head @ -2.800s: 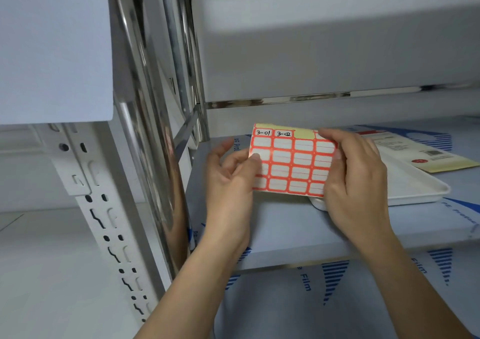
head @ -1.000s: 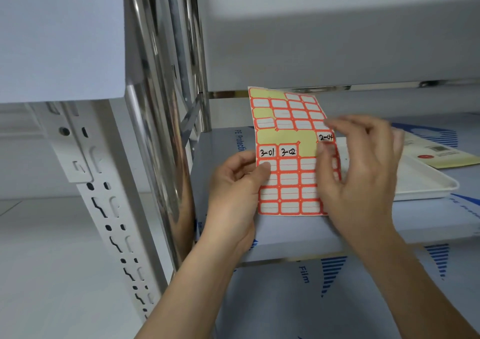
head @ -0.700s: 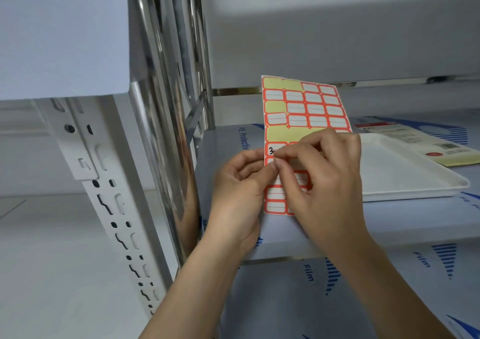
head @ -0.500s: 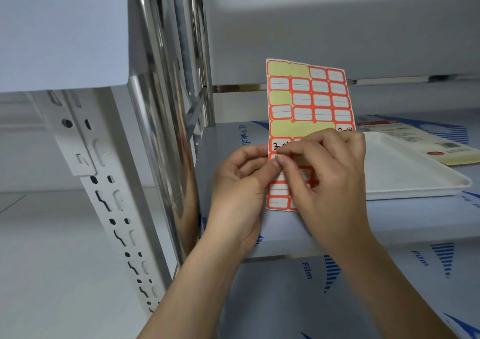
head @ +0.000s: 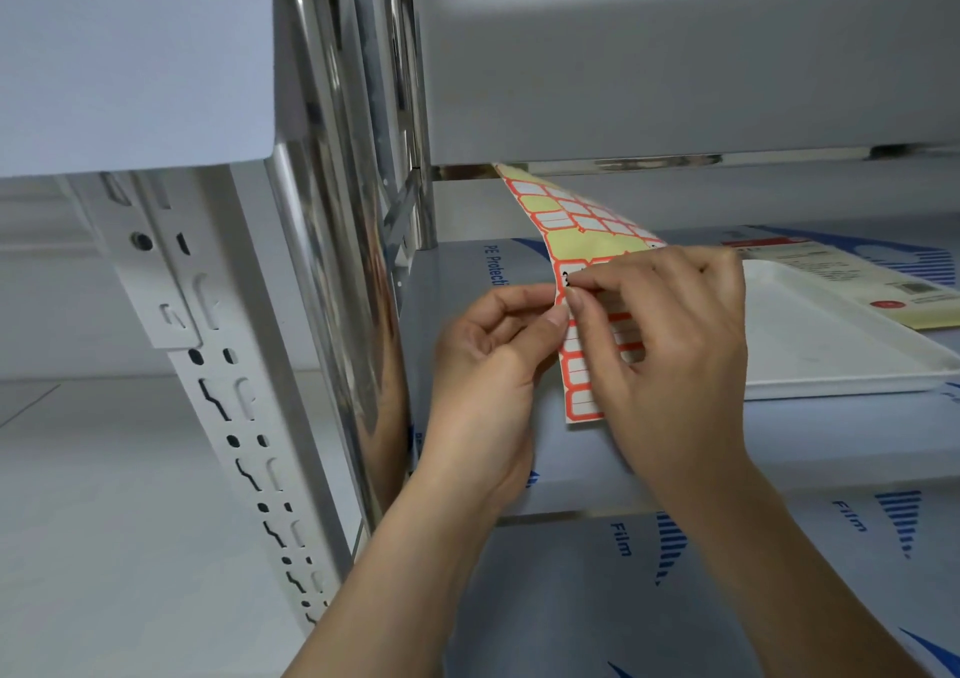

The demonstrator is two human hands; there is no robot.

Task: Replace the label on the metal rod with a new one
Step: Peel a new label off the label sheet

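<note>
Label sheet (head: 576, 230) pinched by both hands' fingers (head: 558, 316), white tray (head: 831, 344) behind, chrome post (head: 332, 261) left

The label sheet (head: 582, 240) is red-bordered with white blanks and yellow gaps of bare backing. It is held upright above the shelf's front edge, its top curling back. A handwritten label (head: 569, 282), seemingly at the sheet's left edge, is mostly hidden. The polished metal rod (head: 343, 209) stands upright at the shelf's left corner.
</note>
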